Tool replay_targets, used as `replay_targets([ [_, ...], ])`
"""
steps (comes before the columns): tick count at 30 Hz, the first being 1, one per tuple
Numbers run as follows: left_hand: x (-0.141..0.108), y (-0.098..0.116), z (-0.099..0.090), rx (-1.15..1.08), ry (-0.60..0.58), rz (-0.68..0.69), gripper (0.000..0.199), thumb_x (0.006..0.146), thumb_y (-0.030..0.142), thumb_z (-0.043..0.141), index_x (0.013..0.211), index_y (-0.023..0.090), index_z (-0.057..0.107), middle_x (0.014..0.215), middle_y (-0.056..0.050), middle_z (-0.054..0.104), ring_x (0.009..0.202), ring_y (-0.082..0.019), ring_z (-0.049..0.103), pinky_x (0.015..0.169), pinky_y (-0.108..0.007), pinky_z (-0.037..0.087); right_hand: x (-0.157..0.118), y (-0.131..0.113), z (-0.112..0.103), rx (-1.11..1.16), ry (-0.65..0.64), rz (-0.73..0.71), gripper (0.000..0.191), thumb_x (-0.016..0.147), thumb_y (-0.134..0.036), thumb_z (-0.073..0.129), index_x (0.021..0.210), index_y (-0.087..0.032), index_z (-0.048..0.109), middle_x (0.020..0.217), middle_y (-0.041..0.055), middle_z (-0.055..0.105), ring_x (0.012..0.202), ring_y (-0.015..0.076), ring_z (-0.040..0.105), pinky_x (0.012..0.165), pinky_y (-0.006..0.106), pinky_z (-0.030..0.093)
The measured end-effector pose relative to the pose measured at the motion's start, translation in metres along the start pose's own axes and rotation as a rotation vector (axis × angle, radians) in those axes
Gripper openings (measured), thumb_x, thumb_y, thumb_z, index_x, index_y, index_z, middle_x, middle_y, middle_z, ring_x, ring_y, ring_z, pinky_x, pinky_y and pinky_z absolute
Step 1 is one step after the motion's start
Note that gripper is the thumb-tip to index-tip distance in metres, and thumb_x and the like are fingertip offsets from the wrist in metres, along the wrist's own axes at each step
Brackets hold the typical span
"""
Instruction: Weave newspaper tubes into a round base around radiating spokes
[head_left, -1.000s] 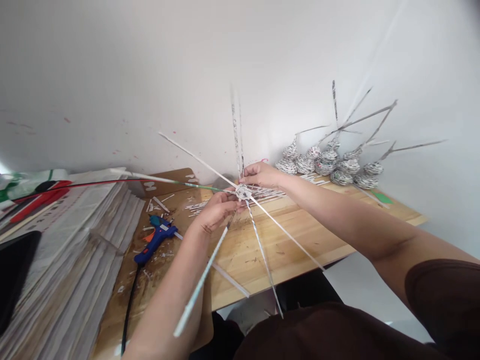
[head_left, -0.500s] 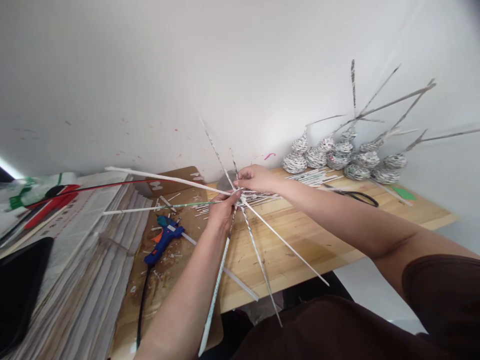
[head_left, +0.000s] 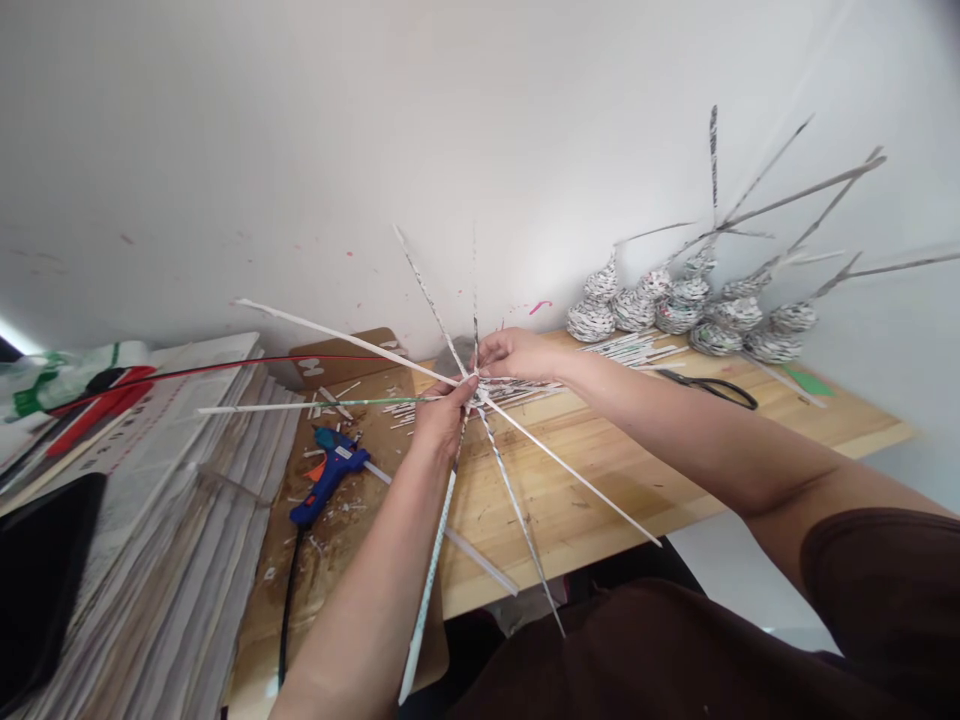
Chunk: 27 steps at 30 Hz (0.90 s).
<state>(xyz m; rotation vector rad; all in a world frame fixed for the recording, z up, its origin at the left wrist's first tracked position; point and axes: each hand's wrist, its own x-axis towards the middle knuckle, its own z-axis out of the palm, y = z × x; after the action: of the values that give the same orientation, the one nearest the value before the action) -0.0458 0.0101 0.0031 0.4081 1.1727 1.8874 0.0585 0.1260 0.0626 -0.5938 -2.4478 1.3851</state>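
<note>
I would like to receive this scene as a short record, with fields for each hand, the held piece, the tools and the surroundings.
Left hand: holds the star of paper sticks near its centre
Right hand: fingers close to the same centre, on the far side; exact grip unclear
Held piece: sticks spreading outward in several directions
Tools: blue glue gun, left of the left forearm; black-handled scissors, beyond the right forearm
Back right: woven gourd-shaped pieces
Far left: tall paper stack
</note>
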Motion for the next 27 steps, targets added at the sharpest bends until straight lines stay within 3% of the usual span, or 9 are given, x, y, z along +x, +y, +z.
replay_targets([
  [3, 0.001, -0.001, 0.0, 0.002, 0.009, 0.0, 0.043, 0.033, 0.025, 0.093, 0.067, 0.012, 0.07, 0.062, -0.002, 0.07, 0.051, -0.012, 0.06, 0.049, -0.024, 0.047, 0.0, 0.002, -0.003, 0.078, -0.066, 0.071, 0.018, 0.064, -0.016, 0.07, 0.082, -0.015, 0.066, 0.065, -0.0028, 0.064, 0.059, 0.0108, 0.056, 0.055, 0.02, 0.041],
  [7, 0.003, -0.003, -0.001, 0.008, 0.009, 0.002, 0.045, 0.031, 0.026, 0.094, 0.068, 0.012, 0.071, 0.063, -0.003, 0.071, 0.053, -0.012, 0.06, 0.054, -0.025, 0.047, 0.0, 0.001, -0.003, 0.023, -0.071, 0.117, 0.02, 0.064, -0.013, 0.07, 0.083, -0.016, 0.066, 0.061, -0.0048, 0.059, 0.055, 0.009, 0.052, 0.05, 0.018, 0.039],
  [14, 0.0, 0.0, 0.0, 0.03, 0.021, -0.022, 0.043, 0.035, 0.021, 0.092, 0.073, 0.013, 0.073, 0.062, -0.003, 0.07, 0.051, -0.012, 0.06, 0.05, -0.023, 0.045, -0.002, 0.002, -0.002, -0.251, -0.017, 0.096, 0.022, 0.066, -0.017, 0.072, 0.087, -0.015, 0.067, 0.073, 0.0007, 0.068, 0.063, 0.0124, 0.06, 0.052, 0.019, 0.04],
  [19, -0.002, 0.001, 0.0, 0.067, 0.02, -0.022, 0.039, 0.039, 0.021, 0.091, 0.072, 0.013, 0.073, 0.061, -0.002, 0.069, 0.048, -0.011, 0.057, 0.046, -0.022, 0.042, -0.006, 0.0, -0.001, -0.105, -0.019, 0.011, 0.023, 0.07, -0.022, 0.07, 0.091, -0.015, 0.067, 0.08, 0.0009, 0.071, 0.07, 0.0126, 0.062, 0.061, 0.02, 0.044],
  [23, -0.001, 0.0, -0.001, 0.068, -0.021, -0.005, 0.038, 0.041, 0.021, 0.091, 0.073, 0.012, 0.072, 0.064, -0.002, 0.07, 0.051, -0.011, 0.058, 0.048, -0.022, 0.044, -0.008, -0.007, 0.0, -0.132, 0.118, 0.005, 0.019, 0.076, -0.032, 0.067, 0.081, -0.014, 0.067, 0.073, 0.0006, 0.068, 0.068, 0.0124, 0.06, 0.062, 0.021, 0.043],
  [25, 0.0, 0.0, -0.002, 0.069, -0.029, -0.001, 0.039, 0.041, 0.022, 0.091, 0.073, 0.012, 0.073, 0.064, -0.002, 0.069, 0.051, -0.011, 0.058, 0.048, -0.022, 0.044, -0.009, -0.01, 0.002, -0.25, 0.214, 0.024, 0.016, 0.076, -0.029, 0.067, 0.078, -0.013, 0.068, 0.072, 0.0017, 0.068, 0.069, 0.0134, 0.061, 0.062, 0.022, 0.043],
  [27, -0.001, 0.0, -0.002, 0.069, -0.032, -0.002, 0.04, 0.04, 0.022, 0.091, 0.074, 0.013, 0.073, 0.064, -0.002, 0.069, 0.051, -0.011, 0.058, 0.048, -0.022, 0.044, -0.01, -0.009, 0.004, -0.281, 0.231, 0.035, 0.012, 0.078, -0.023, 0.063, 0.081, -0.014, 0.07, 0.075, 0.0026, 0.07, 0.072, 0.0138, 0.062, 0.065, 0.022, 0.044],
])
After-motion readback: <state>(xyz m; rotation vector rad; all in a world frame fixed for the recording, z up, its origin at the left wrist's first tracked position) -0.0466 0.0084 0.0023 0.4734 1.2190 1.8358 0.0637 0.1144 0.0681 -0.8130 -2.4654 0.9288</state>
